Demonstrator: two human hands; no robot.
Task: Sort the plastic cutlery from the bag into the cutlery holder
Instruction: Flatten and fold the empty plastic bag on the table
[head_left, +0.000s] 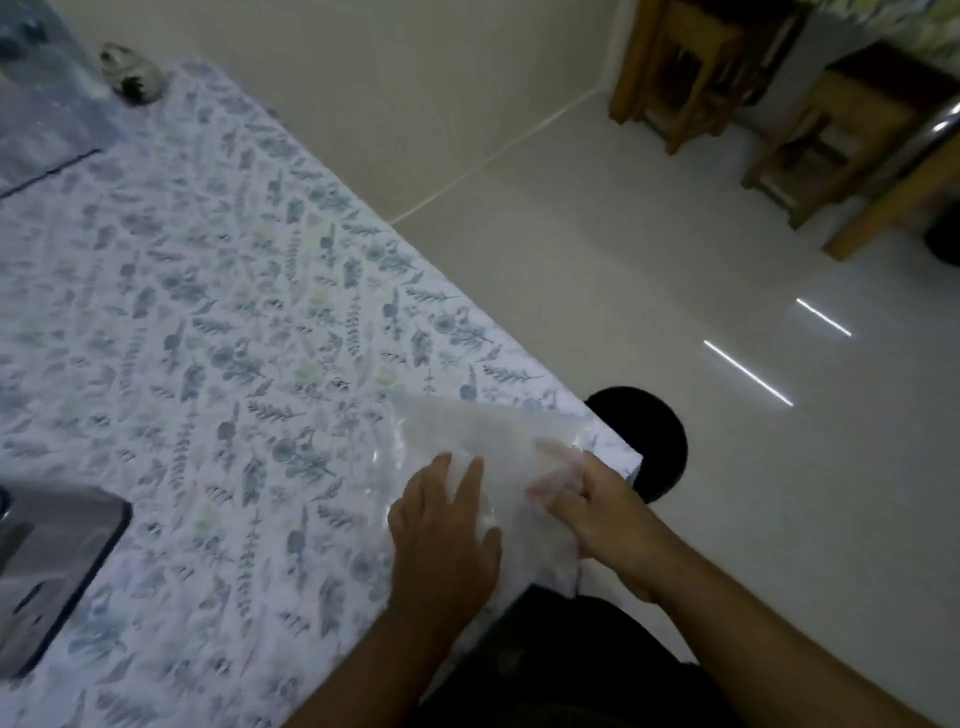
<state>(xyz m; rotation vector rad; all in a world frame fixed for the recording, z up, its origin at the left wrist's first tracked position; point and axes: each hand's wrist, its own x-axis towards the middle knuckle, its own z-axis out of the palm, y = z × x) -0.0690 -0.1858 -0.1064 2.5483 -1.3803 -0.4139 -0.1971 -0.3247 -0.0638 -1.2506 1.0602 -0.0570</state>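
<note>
Hands first: left hand (447, 525) lies flat, fingers straight, pressing the bag (488, 447) at the table (208, 312) corner; right hand (587, 504) pinches its blurred edge. No cutlery out, holder unseen — barely started, I'd say.

Your bag (483, 441) lies on the table (218, 312) at its near right corner. Left hand (441, 540) flat on its left part; right hand (592, 512) at its right edge. Round stool (667, 441) beyond the corner, wooden stools (727, 67) far right.
</note>
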